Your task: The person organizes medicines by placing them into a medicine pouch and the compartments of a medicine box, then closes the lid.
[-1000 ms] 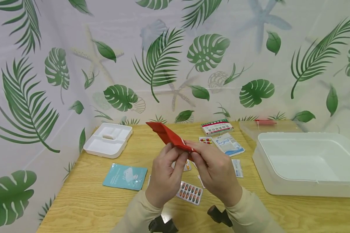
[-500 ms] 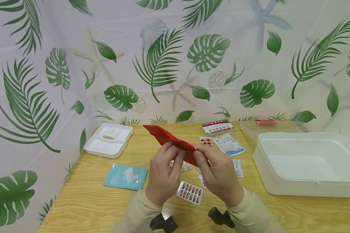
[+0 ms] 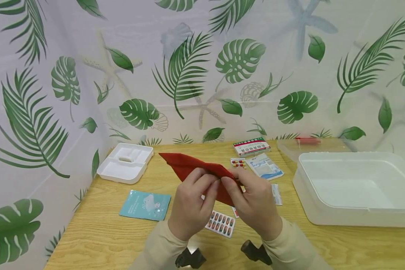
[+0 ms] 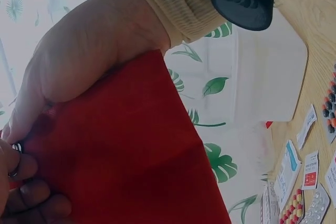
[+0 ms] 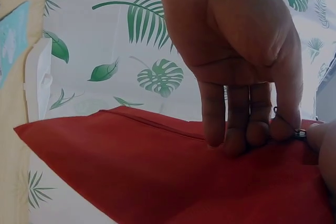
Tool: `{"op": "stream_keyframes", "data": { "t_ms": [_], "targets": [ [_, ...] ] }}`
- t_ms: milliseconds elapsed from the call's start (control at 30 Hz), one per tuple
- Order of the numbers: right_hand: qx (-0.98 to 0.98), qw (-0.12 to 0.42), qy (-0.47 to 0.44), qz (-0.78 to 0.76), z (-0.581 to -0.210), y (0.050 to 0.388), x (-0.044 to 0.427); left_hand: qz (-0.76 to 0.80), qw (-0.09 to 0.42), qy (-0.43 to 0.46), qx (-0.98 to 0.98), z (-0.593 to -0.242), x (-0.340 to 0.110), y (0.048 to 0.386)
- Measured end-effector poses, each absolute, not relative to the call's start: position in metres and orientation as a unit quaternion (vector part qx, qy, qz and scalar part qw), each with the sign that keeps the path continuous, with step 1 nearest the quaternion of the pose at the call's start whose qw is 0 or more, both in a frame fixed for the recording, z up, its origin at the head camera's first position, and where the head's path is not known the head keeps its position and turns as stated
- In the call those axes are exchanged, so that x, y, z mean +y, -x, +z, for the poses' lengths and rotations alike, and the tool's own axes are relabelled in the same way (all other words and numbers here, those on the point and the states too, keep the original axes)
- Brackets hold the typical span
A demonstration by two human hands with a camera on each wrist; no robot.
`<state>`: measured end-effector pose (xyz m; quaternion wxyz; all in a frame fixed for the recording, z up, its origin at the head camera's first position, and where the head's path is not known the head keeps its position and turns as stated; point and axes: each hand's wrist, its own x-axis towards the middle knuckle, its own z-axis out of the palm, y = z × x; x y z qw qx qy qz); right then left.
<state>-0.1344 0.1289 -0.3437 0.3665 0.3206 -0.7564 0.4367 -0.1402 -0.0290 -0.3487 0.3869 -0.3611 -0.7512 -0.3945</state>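
Between both hands, raised above the table, is a red cloth pouch point(image 3: 192, 170). My left hand point(image 3: 194, 206) pinches its upper edge, and my right hand point(image 3: 254, 202) grips the same edge close beside it. The thumbs almost meet. In the right wrist view a seam or opening runs along the top of the pouch point(image 5: 173, 177), and a small metal piece like a zipper pull point(image 5: 300, 134) sits at the fingertips. Whatever is inside the pouch is hidden. Below the hands lies a blister pack of dark and orange capsules point(image 3: 221, 224).
A teal packet point(image 3: 145, 204) and white divided tray point(image 3: 125, 163) lie left. Behind the hands are a medicine box point(image 3: 251, 147), red-yellow capsules point(image 3: 238, 162) and a "Surgical" packet point(image 3: 264, 166). A large translucent bin point(image 3: 354, 217) stands right, its lid point(image 3: 287, 150) behind it.
The pouch has turned flatter and spread wider; its left corner has shifted left and down, and more of its lower part shows below the hands. Both hands keep their hold.
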Motion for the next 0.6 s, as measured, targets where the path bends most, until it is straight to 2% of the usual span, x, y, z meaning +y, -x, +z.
{"op": "stream_keyframes", "data": {
  "t_ms": [600],
  "targets": [
    [-0.738,0.385,-0.31,0.46,-0.342,0.14,0.136,-0.387,0.375,0.351,-0.766,-0.344,-0.041,0.145]
  ]
}}
